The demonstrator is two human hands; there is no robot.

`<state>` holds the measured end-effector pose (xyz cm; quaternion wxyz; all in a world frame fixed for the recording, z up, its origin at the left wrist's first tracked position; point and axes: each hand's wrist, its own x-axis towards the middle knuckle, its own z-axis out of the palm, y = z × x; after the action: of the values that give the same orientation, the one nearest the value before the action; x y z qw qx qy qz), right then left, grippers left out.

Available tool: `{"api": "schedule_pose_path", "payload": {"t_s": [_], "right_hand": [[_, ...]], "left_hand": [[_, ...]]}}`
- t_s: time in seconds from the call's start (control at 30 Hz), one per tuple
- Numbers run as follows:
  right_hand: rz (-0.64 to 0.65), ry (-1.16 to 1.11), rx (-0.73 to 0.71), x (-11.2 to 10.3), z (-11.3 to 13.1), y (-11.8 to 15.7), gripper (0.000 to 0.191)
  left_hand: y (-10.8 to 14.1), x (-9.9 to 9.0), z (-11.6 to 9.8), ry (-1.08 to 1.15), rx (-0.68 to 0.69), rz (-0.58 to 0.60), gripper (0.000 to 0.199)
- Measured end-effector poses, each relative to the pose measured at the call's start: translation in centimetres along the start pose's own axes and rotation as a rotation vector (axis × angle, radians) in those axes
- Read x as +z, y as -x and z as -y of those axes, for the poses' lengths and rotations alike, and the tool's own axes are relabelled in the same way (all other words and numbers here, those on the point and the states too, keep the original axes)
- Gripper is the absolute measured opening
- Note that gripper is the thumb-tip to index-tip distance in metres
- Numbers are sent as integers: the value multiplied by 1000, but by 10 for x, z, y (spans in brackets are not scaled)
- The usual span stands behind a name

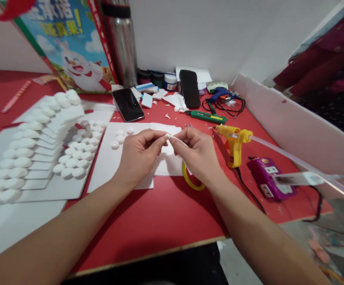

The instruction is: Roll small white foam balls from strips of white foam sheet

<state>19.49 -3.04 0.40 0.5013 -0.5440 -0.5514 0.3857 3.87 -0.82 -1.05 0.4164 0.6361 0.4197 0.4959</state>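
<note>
My left hand (138, 156) and my right hand (200, 152) meet over white sheets (103, 174), fingertips pinched together. Between them is a small white piece (168, 135), mostly hidden by the fingers, so its kind is unclear. Several white discs (120, 139) lie on the sheet just left of my left hand. A yellow ring-shaped handle (185, 174) shows partly under my right hand. To the right of that hand, a yellow hot glue gun (235, 148) stands with a long clear glue stick (279, 152) sticking out of its back.
At left, fanned white pieces with discs (26, 152) sit beside more discs (72, 162). Behind lie two phones (129, 105), a green utility knife (207, 116), paper scraps, paint jars (170, 82), a steel bottle (123, 51) and a printed box (77, 59). A purple box (268, 180) stands right.
</note>
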Motion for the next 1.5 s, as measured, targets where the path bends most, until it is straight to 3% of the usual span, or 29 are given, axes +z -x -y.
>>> {"api": "schedule_pose_path", "payload": {"t_s": [0.1,0.2,0.43,0.53,0.7,0.8,1.03,1.2,1.33,1.5], "right_hand": [[-71,61,-66,4,0,4,19],[-39,19,-102,6,-1,6,19],[10,-58,-132,2,-2,8,20],[28,-78,-145,-2,-2,6,19],[117,-49,-163,-8,-5,2,27],[128,-7,-165,-9,-9,1,28],[108,-37,-138,-5,-9,0,31],[64,-31,-54,-5,-6,-2,32],[19,64,-86,-4,-7,1,25],[-21,153,-174,-2,-2,7,23]], "left_hand": [[4,4,-1,-111,186,-62,11],[7,6,0,-236,350,-122,11],[12,7,4,-405,538,-117,26],[11,5,3,-286,474,-65,23],[-2,-4,-1,75,174,81,7],[-7,-10,0,129,89,157,8],[-1,-9,-1,-38,197,148,14],[0,-4,-3,-31,92,66,15],[2,-1,-4,-13,59,56,16],[5,-1,-1,-210,259,1,16]]}}
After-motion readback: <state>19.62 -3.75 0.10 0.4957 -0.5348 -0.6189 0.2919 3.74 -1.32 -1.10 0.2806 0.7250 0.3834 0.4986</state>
